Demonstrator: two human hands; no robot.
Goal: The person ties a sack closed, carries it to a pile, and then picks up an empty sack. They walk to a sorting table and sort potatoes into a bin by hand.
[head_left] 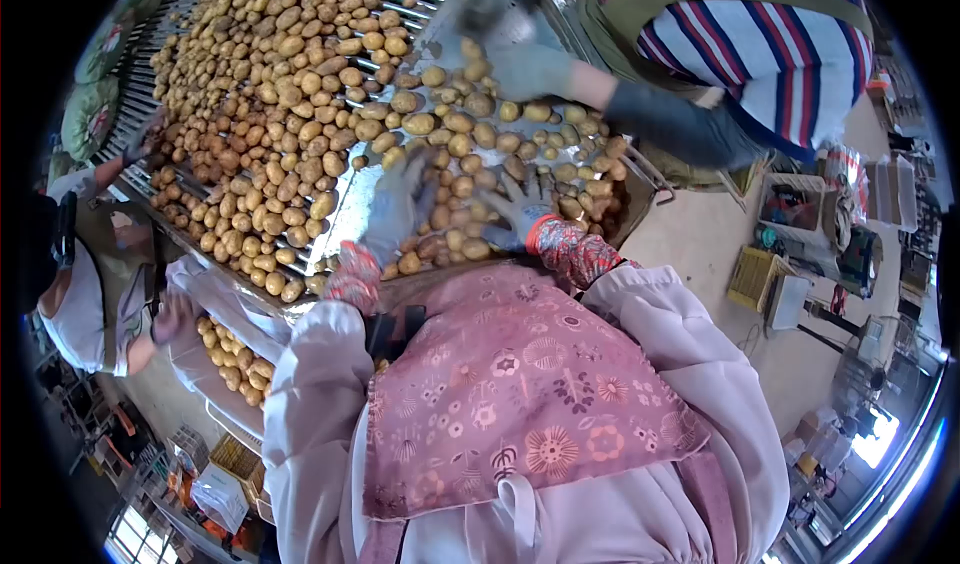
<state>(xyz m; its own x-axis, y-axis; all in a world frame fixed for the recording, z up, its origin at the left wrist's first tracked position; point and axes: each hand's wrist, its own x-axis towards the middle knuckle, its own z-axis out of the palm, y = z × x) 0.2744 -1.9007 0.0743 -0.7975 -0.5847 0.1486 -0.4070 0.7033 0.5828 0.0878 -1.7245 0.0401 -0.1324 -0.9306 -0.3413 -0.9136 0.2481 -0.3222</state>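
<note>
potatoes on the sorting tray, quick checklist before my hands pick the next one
1. Left hand over the potatoes: ok, gloved, fingers spread.
2. Right hand on the pile: ok, gloved, among potatoes.
3. Either hand already gripping a potato: cannot tell, blurred.
4. Co-worker's gloved hand apart from yours: ok, at the far side of the tray.
5. Potatoes within reach: ok, many lie around both hands.
6. Tray edge holding potatoes in: ok.

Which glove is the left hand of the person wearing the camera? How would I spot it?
Find the metal sorting table heaped with potatoes. At its near edge, above the pink flowered apron, the left hand lies in a grey glove. Unlike the co-worker's gloves opposite, it ends in a red patterned cuff.
</note>
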